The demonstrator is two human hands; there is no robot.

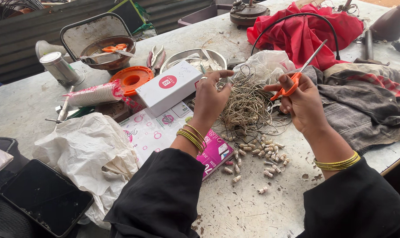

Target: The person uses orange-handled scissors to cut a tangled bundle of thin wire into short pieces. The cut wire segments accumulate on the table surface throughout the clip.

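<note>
My left hand (210, 99) pinches a thin strand from a tangled bundle of pale cord (246, 108) lying on the table. My right hand (302, 103) grips orange-handled scissors (297, 75), blades pointing up and to the right, just right of the bundle. Below both hands lies a scatter of several small cut cord pieces (261, 156). Gold bangles circle both wrists, and both sleeves are black.
A white box (169, 88), a pink packet (215, 152), an orange spool (131, 79) and a sleeve of cups (94, 94) lie left. A metal bowl (195, 57), red cloth (305, 31), grey garment (363, 105), white plastic bag (90, 154) and a black phone (46, 196) surround the worn table (244, 207).
</note>
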